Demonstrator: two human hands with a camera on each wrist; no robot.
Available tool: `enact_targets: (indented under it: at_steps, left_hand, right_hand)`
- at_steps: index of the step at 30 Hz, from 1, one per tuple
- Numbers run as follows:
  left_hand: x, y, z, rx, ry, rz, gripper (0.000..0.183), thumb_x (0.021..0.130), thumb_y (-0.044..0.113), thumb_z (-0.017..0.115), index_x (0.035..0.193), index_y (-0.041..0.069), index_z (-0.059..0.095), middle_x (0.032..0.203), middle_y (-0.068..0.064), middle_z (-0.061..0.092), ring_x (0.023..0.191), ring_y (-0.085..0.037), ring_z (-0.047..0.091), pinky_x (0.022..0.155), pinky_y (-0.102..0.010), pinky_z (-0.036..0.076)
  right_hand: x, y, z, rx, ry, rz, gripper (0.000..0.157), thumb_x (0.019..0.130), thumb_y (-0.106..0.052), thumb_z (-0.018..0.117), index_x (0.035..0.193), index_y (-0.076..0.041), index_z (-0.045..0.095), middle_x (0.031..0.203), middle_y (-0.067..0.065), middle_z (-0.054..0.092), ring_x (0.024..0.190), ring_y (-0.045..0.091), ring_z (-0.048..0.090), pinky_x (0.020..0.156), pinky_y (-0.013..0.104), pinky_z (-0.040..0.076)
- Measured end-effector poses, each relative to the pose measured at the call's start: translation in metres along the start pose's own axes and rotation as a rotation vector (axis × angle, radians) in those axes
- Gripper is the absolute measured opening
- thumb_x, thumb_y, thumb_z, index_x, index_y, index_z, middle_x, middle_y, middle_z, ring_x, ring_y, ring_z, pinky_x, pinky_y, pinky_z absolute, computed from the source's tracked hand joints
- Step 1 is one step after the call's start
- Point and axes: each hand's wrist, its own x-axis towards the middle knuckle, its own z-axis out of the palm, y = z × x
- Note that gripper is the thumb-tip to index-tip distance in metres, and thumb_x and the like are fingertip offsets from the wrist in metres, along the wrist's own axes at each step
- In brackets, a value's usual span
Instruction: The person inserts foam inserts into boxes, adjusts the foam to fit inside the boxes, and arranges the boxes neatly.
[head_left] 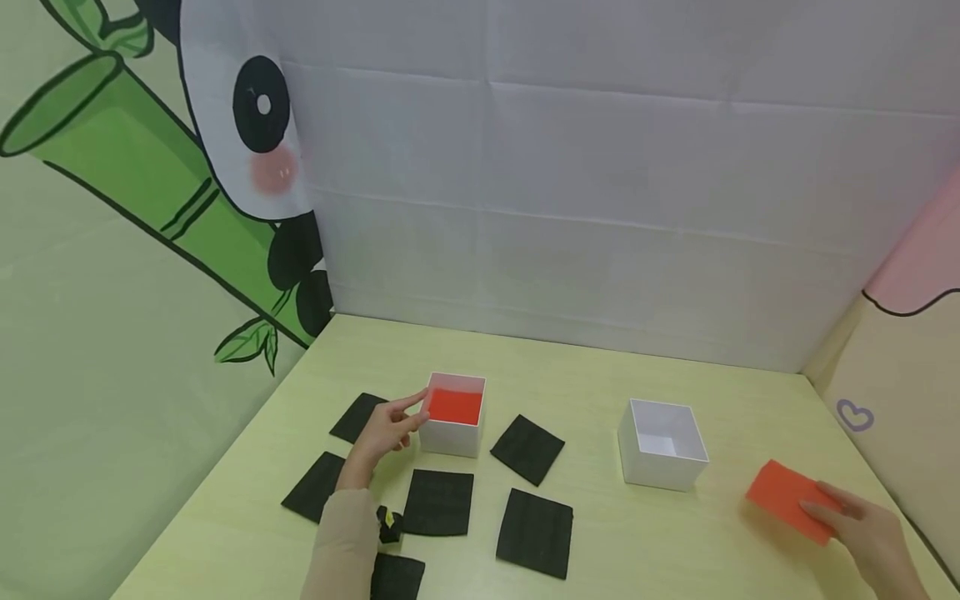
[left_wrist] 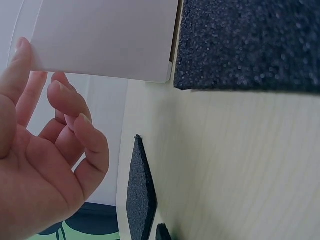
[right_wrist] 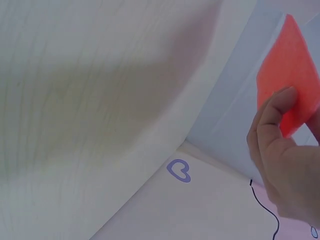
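Right hand (head_left: 868, 531) pinches a flat, apparently square orange-red pad (head_left: 783, 496), the left hand (head_left: 384, 433) relaxed

The box with red contents (head_left: 455, 407), taken as landmark box (head_left: 448, 440), was plain white. Right of it, the second box (head_left: 663, 469) was also white; further right, the held sheet (head_left: 787, 498) was orange-red. Squares (head_left: 438, 502) in front of and beside it were black. The tabletop (head_left: 600, 542) beneath it was pale yellow, faintly grained. Left of it, the bamboo drawing (head_left: 142, 179) was green with black outlines; far right, a heart outline (head_left: 844, 418) was purple.
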Motion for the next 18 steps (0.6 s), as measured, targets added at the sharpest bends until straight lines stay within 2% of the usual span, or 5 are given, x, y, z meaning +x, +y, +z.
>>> enact_targets:
  at_steps: [1, 3, 8, 12, 18]
  left_hand:
    - [0.001, 0.000, 0.000, -0.002, -0.002, 0.003, 0.049, 0.083, 0.023, 0.064, 0.129, 0.016, 0.050, 0.071, -0.009, 0.052, 0.050, -0.017, 0.044, 0.050, -0.027, 0.036]
    - [0.001, -0.001, 0.000, -0.001, -0.006, 0.010, 0.049, 0.083, 0.023, 0.064, 0.129, 0.016, 0.050, 0.072, -0.010, 0.052, 0.050, -0.017, 0.044, 0.050, -0.027, 0.036]
    - [0.001, -0.001, -0.001, 0.003, -0.009, 0.024, 0.050, 0.083, 0.023, 0.064, 0.130, 0.016, 0.049, 0.070, -0.009, 0.051, 0.049, -0.017, 0.044, 0.049, -0.028, 0.035]
    - [0.001, -0.001, 0.000, 0.002, -0.007, 0.019, 0.050, 0.082, 0.024, 0.065, 0.130, 0.016, 0.049, 0.069, -0.007, 0.050, 0.049, -0.017, 0.044, 0.049, -0.027, 0.035]
    - [0.001, -0.001, 0.000, 0.005, 0.000, 0.011, 0.050, 0.082, 0.023, 0.065, 0.129, 0.016, 0.050, 0.070, -0.008, 0.051, 0.050, -0.017, 0.044, 0.050, -0.028, 0.036]
  right_hand:
    - [-0.001, 0.000, 0.000, -0.012, -0.004, 0.003, 0.089, 0.074, -0.050, 0.066, 0.132, 0.005, 0.027, 0.130, 0.034, 0.031, 0.085, 0.013, 0.051, 0.074, 0.039, 0.042]
    - [-0.002, 0.001, 0.001, -0.022, -0.013, 0.010, 0.093, 0.073, -0.052, 0.066, 0.132, 0.007, 0.026, 0.127, 0.035, 0.034, 0.094, 0.030, 0.049, 0.073, 0.041, 0.044]
    - [-0.008, -0.001, 0.002, -0.039, -0.067, 0.021, 0.099, 0.072, -0.057, 0.064, 0.134, 0.007, 0.022, 0.123, 0.037, 0.036, 0.104, 0.045, 0.041, 0.075, 0.048, 0.042]
    - [-0.016, -0.005, 0.003, -0.045, -0.126, 0.005, 0.096, 0.074, -0.056, 0.062, 0.135, 0.005, 0.021, 0.124, 0.037, 0.037, 0.106, 0.046, 0.041, 0.077, 0.050, 0.040]
    - [-0.028, -0.010, 0.009, -0.018, -0.211, -0.020, 0.082, 0.077, -0.049, 0.063, 0.135, 0.000, 0.033, 0.118, 0.032, 0.047, 0.101, 0.036, 0.051, 0.076, 0.047, 0.042]
